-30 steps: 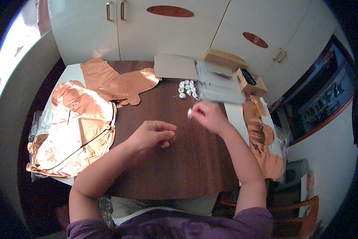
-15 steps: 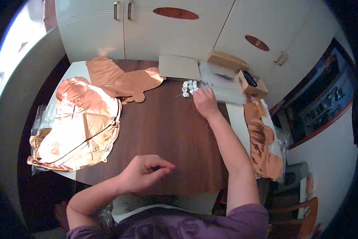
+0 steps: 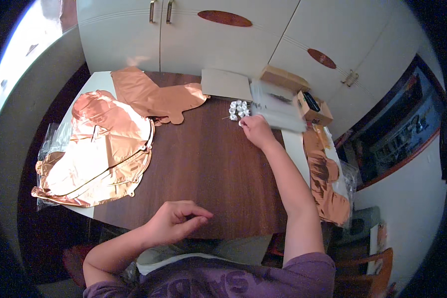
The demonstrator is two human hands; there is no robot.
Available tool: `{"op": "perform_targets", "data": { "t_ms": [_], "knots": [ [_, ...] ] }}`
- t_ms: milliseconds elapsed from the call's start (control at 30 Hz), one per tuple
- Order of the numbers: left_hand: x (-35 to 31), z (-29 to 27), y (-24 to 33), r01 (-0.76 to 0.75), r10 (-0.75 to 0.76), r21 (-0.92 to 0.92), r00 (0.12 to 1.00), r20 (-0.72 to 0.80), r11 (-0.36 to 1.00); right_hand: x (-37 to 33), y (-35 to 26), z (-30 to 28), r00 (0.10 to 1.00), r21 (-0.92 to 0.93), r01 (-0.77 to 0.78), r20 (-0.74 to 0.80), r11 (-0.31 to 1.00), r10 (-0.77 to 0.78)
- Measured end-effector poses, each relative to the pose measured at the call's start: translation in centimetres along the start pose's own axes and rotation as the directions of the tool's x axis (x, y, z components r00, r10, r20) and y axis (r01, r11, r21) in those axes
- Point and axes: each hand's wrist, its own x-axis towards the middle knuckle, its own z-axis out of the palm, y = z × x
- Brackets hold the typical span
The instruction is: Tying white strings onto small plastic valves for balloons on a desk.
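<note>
My right hand [image 3: 257, 131] reaches over the far part of the dark wooden table [image 3: 203, 169]. Its thumb and finger pinch a small white piece [image 3: 241, 123], whose exact kind I cannot make out. Right beside it lies a cluster of small white, crumpled-looking pieces [image 3: 239, 108]. My left hand [image 3: 176, 222] hovers over the table's near edge, loosely curved, with nothing visible in it. Left of it lies a large flat copper-coloured foil sheet, like a deflated foil balloon [image 3: 111, 149]. Another copper foil shape [image 3: 163, 102] lies behind it.
At the back stand a grey-beige flat board [image 3: 227, 84], a clear plastic bag [image 3: 278, 107], a brown carton [image 3: 285, 78] and an open small box [image 3: 314, 108] with a black thing inside. A crumpled copper foil [image 3: 325, 174] lies along the right edge. White cupboards [image 3: 223, 47] close off the back.
My right hand has drawn slightly back from the white cluster, and a small white piece now shows at its fingertips. My left hand has shifted slightly left and nearer to me.
</note>
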Motion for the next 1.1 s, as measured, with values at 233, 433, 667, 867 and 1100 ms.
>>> {"op": "perform_targets", "data": {
  "t_ms": [233, 433, 667, 867, 1100],
  "knots": [
    [0.4, -0.1, 0.5, -0.051, 0.051, 0.02, 0.999, 0.016, 0.998, -0.1, 0.1, 0.4, 0.999, -0.055, 0.04, 0.0, 0.998, -0.04],
    [0.5, -0.2, 0.7, -0.007, 0.007, 0.01, 0.999, 0.04, 1.0, 0.4, 0.7, 2.1, 0.997, -0.117, -0.051, -0.071, 0.992, 0.043],
    [-0.2, 0.0, 1.0, -0.036, 0.034, 0.027, 0.998, 0.046, 0.999, 1.1, 0.8, 2.1, 0.965, 0.039, -0.261, -0.023, 0.965, 0.262],
    [-2.6, 0.1, 1.4, -0.031, 0.031, 0.016, 0.999, 0.044, 0.999, -0.8, -1.9, -1.9, 0.958, -0.032, -0.263, -0.126, 0.964, 0.257],
    [-7.4, -1.1, 0.0, 0.168, -0.167, -0.001, 0.977, 0.132, 0.986, -9.8, -16.6, -12.3, 0.983, 0.351, -0.051, 0.182, 0.935, -0.014]
  ]
}}
